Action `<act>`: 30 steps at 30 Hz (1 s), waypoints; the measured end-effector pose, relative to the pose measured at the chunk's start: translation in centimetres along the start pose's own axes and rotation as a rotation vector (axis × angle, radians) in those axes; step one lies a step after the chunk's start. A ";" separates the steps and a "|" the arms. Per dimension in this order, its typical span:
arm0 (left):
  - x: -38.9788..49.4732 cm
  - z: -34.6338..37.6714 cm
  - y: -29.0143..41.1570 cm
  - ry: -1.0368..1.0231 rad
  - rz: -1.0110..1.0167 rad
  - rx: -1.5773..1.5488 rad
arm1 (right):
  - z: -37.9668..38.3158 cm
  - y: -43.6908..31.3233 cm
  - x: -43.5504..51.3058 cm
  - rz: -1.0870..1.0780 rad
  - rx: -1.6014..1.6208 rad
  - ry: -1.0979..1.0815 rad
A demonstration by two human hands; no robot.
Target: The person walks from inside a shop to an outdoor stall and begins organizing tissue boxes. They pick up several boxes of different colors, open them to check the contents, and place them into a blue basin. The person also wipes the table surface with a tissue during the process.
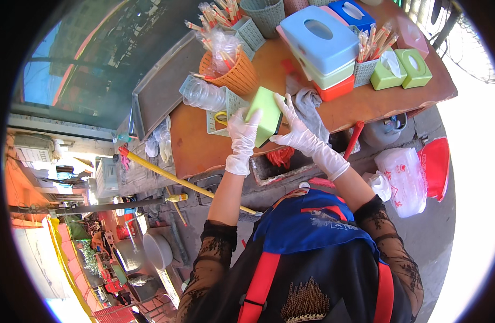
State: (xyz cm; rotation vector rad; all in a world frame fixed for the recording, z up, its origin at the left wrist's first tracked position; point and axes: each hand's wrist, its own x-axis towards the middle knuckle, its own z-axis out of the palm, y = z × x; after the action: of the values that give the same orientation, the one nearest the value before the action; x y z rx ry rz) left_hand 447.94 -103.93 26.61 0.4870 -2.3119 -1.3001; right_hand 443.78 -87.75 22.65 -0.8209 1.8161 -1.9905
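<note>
Both hands wear thin white gloves. A light-green plastic tissue box (265,115) is tilted between them above the near part of the table, a dark rim along its right side. My left hand (244,129) grips its left side, thumb laid over the near face. On the other side, my right hand (298,127) spans the dark-rimmed edge with spread fingers and thumb. Just behind my left hand sits a pale basket (235,101) with clear plastic cups (205,95) and yellow-handled scissors (220,118). A grey cloth (311,107) lies beyond my right hand.
The brown table (199,139) carries stacked tissue boxes (320,40), green tissue boxes (416,68), an orange basket (235,72) and a chopstick holder (365,72). A dark tray (160,87) leans at left. Below are a yellow pole (166,173), a gas cylinder (384,131) and packed bags (403,181).
</note>
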 end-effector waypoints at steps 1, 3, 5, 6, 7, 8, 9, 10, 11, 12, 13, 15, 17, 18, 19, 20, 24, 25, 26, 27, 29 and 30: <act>0.1 0.0 -0.3 -0.002 0.006 0.050 | -0.1 0.2 -0.2 0.020 -0.028 -0.018; 0.3 0.3 -1.0 0.001 0.014 0.109 | 0.0 0.6 -0.6 0.028 -0.041 -0.020; 0.4 0.7 -1.8 0.009 0.021 0.110 | 0.3 1.1 -0.7 0.004 -0.012 0.001; 0.5 0.9 -2.2 0.019 0.017 0.136 | 0.4 1.4 -0.8 0.009 0.022 0.008; 0.5 1.1 -2.6 0.027 0.012 0.147 | 0.5 1.7 -0.8 0.017 0.056 0.003; 0.5 1.3 -3.0 0.025 -0.015 0.144 | 0.6 2.0 -0.8 0.049 0.094 0.006; 0.5 1.5 -3.3 0.038 0.001 0.179 | 0.7 2.3 -0.9 0.053 0.181 -0.002; 0.4 1.6 -3.5 0.041 -0.006 0.200 | 0.7 2.6 -1.0 0.084 0.272 -0.003; 0.3 1.8 -3.7 0.043 -0.033 0.210 | 0.7 2.8 -1.1 0.125 0.378 -0.008; 0.2 1.9 -3.8 0.051 0.007 0.253 | 0.7 3.1 -1.2 0.113 0.305 0.014; 0.1 2.0 -3.9 0.060 0.029 0.283 | 0.6 3.3 -1.3 0.109 0.244 0.032; 0.0 2.0 -4.0 0.066 0.072 0.337 | 0.5 3.7 -1.6 0.130 0.337 0.047; 0.0 2.0 -4.0 0.058 0.102 0.371 | 0.6 4.0 -1.7 0.169 0.654 0.035; 0.0 2.0 -4.0 0.071 0.142 0.404 | 0.7 4.1 -1.7 0.162 0.636 0.034; -0.1 2.0 -4.0 0.078 0.173 0.417 | 0.8 4.2 -1.6 0.145 0.621 0.033; -0.2 2.1 -3.9 0.084 0.204 0.429 | 0.9 4.2 -1.6 0.158 0.602 0.057; -1.7 2.3 -3.3 0.076 0.376 0.547 | 1.5 3.9 -1.5 0.323 1.053 0.239; -2.2 2.4 -3.0 0.078 0.471 0.528 | 1.6 3.7 -1.6 0.398 1.176 0.238; -2.7 2.4 -2.7 0.080 0.566 0.508 | 1.7 3.5 -1.9 0.464 1.289 0.230; -3.1 2.3 -2.2 0.044 0.685 0.438 | 1.7 3.3 -2.2 0.468 1.448 0.170; -4.2 1.8 -1.2 0.000 0.630 0.301 | 1.5 2.7 -2.9 0.386 1.364 0.111; -4.6 1.2 -0.6 -0.067 0.588 0.229 | 1.3 2.3 -3.2 0.322 1.299 0.078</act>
State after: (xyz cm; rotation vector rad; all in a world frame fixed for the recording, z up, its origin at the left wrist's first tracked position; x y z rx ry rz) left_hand 451.24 -101.09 24.57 -0.1729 -2.4061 -0.7827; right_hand 446.73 -87.22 19.81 -0.0206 0.3253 -2.3375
